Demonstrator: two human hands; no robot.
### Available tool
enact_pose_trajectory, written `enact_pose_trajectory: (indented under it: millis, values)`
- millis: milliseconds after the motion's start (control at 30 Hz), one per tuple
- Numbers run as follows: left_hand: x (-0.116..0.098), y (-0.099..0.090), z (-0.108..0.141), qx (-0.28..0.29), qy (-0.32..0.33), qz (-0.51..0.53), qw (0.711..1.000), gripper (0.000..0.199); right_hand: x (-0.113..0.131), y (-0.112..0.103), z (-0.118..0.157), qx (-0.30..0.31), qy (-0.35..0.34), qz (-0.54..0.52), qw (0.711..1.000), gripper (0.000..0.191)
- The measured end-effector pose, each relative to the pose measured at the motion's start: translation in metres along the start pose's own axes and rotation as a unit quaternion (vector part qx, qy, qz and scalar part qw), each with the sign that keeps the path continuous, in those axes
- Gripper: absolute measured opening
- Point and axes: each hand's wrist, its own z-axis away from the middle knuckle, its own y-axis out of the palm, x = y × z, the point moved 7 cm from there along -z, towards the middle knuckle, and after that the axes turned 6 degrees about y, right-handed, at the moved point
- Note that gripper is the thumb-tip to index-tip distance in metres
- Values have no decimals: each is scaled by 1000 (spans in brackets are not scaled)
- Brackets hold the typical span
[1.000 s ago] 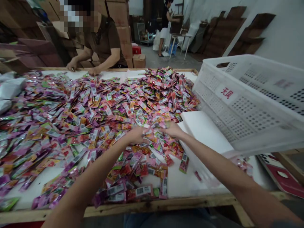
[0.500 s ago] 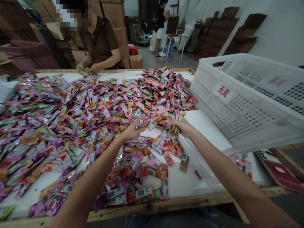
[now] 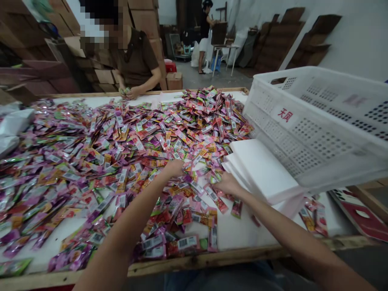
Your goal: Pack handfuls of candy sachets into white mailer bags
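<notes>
Small flat printed packets point(image 3: 133, 141), pink, purple, green and orange with barcodes, lie heaped over the white tabletop. Among them, near the middle, my left hand point(image 3: 175, 168) is closed with its fingers curled around small packets, though the fingertips are mostly hidden. To its right, my right hand point(image 3: 228, 184) grips a small bunch of green and pink packets point(image 3: 215, 177) just above the table. Beside the right forearm lies a stack of white sheets or bags point(image 3: 262, 165).
A white perforated plastic crate point(image 3: 303, 133) stands tilted at the right. Beyond the far edge a co-worker point(image 3: 136, 64) handles packets. A wooden rim point(image 3: 194, 262) borders the table, and a red booklet or board point(image 3: 363, 218) lies at the right. Another person point(image 3: 205, 36) stands farther back.
My right hand has come lower and nearer to me with its packets, off the white stack's edge. My left hand has shifted slightly. The co-worker's hands have moved right in the picture.
</notes>
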Motion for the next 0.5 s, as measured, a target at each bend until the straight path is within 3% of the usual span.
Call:
enact_pose_trajectory:
  millis: [100, 200, 300, 400, 500]
  values:
    - [4, -16, 3, -23, -6, -18, 1000, 44, -5, -17, 7, 3, -3, -25, 1000, 19]
    - [3, -31, 8, -46, -23, -36, 998, 36, -1, -33, 13, -31, -76, -73, 994, 25]
    - [10, -44, 17, -76, -38, -44, 995, 28, -1, -30, 13, -28, -121, -112, 986, 31]
    - [33, -53, 34, -110, -40, -25, 993, 29, -1, -14, 7, 2, -121, -139, 983, 25]
    - [64, -51, 54, -145, -61, 102, 982, 27, 10, -12, 0, -47, -100, -175, 978, 20]
